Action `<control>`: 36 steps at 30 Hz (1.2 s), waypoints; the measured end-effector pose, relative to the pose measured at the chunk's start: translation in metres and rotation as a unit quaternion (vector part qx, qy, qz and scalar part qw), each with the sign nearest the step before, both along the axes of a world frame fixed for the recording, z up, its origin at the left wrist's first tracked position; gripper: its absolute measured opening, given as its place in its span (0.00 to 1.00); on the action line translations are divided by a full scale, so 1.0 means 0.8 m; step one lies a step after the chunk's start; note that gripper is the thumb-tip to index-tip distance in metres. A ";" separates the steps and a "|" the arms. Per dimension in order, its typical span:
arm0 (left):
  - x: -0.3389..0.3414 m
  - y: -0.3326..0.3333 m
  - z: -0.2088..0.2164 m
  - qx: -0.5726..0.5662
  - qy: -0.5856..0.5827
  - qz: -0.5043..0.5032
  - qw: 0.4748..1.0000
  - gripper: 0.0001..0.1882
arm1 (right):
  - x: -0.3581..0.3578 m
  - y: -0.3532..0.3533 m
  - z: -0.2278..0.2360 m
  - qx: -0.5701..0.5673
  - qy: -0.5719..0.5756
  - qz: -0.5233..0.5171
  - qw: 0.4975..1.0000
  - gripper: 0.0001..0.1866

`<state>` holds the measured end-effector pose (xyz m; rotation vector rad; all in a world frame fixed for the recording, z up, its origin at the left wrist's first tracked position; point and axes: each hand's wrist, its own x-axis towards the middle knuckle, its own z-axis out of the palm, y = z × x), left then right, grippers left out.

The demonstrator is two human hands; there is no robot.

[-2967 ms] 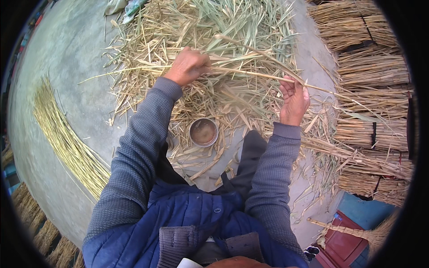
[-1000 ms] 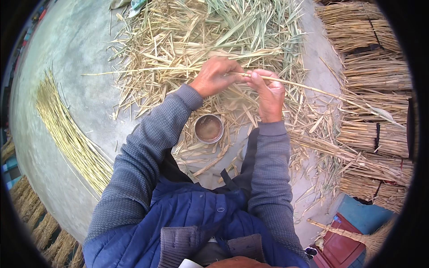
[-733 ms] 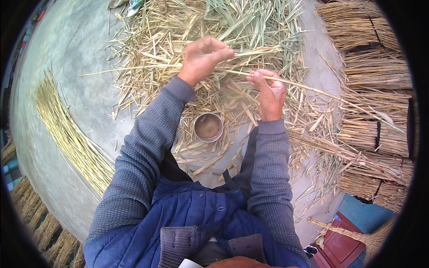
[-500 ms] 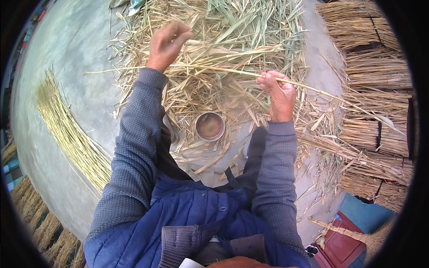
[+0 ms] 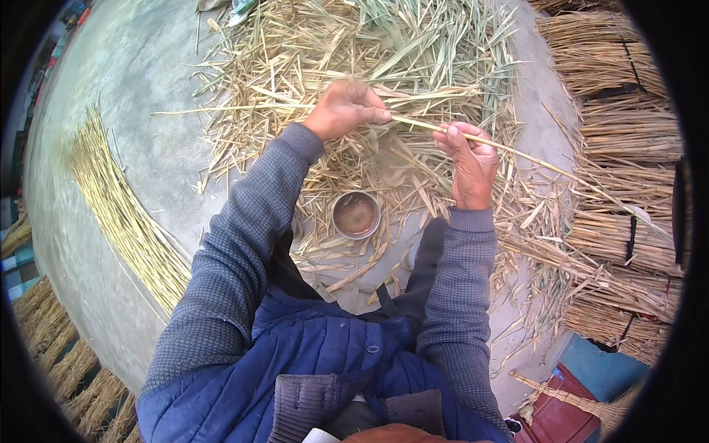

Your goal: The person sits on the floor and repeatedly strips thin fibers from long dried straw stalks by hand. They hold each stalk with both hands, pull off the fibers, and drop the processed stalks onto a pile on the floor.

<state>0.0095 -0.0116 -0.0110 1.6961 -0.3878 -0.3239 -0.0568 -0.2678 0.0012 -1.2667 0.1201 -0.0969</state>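
A long, thin, pale-yellow reed stalk (image 5: 416, 123) runs crosswise in front of me, its thin tip far to the left and its leafy end near the bundles on the right. My right hand (image 5: 473, 164) pinches it between thumb and fingers. A little to the left, my left hand (image 5: 346, 109) has thumb and fingers closed on the same stalk. Beneath both hands spreads a heap of dry leaf strips (image 5: 295, 44), greener toward the far right. A round metal bowl (image 5: 356, 215) with brownish contents stands on the floor between my legs.
A bunch of peeled yellow stalks (image 5: 129, 218) lies on the grey floor (image 5: 96, 66) at left. Tied reed bundles (image 5: 628, 133) are stacked along the right, with loose stalks (image 5: 591, 273) reaching out from them. A red box-like object (image 5: 561, 406) and a straw broom (image 5: 572, 395) are at lower right.
My left hand has come down and right from above the heap and closed on the stalk beside my right hand. The right hand keeps its pinch.
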 end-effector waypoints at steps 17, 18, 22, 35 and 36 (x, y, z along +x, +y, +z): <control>0.013 0.041 -0.006 0.190 -0.260 0.031 0.946 0.17 | -0.003 -0.007 0.010 -0.051 0.012 -0.101 0.994 0.18; 0.011 0.030 -0.006 0.180 -0.286 0.010 0.941 0.17 | -0.003 -0.006 0.010 -0.053 0.007 -0.105 0.993 0.18; 0.008 0.006 -0.010 0.200 -0.225 -0.008 0.954 0.16 | -0.003 0.000 0.010 -0.059 0.000 -0.135 0.989 0.18; 0.023 0.027 -0.016 -0.197 0.043 0.204 0.958 0.08 | -0.005 0.002 0.010 -0.041 0.018 -0.178 0.983 0.19; 0.028 0.037 -0.015 -0.198 0.036 0.222 0.954 0.08 | -0.006 -0.003 0.011 -0.052 0.007 -0.187 0.981 0.19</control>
